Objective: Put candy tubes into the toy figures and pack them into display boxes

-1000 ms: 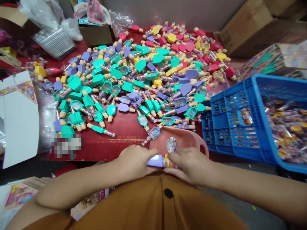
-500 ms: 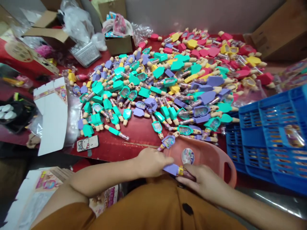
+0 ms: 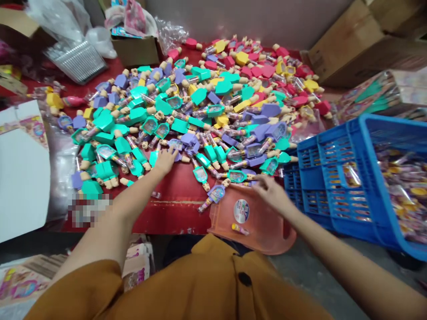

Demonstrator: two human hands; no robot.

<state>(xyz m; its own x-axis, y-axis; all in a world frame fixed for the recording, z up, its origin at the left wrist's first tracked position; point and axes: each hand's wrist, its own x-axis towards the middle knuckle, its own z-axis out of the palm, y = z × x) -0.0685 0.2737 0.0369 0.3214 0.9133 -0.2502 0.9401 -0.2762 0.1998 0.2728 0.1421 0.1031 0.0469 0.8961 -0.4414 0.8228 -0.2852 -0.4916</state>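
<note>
A large heap of popsicle-shaped plastic toys (image 3: 200, 111) in teal, purple, red and yellow covers the red table (image 3: 176, 213), many with clear tubes attached. My left hand (image 3: 165, 161) rests spread on the heap's near edge, among teal and purple pieces. My right hand (image 3: 270, 192) hovers with its fingers just past a teal toy (image 3: 236, 176), at the rim of a salmon-orange plastic tray (image 3: 263, 231). That tray bears a round sticker and holds a small yellow-and-pink tube (image 3: 240, 229). Neither hand visibly holds anything.
A blue plastic crate (image 3: 350, 178) of wrapped packets stands at the right. Cardboard boxes (image 3: 353, 49) rise behind it. A flat white card (image 3: 23, 173) lies at the left, and plastic bags and a ribbed clear tray (image 3: 76, 62) sit at the back left.
My hands have parted and reached forward from the tray to the heap. The purple toy they held is no longer in them, and a small tube now lies in the tray.
</note>
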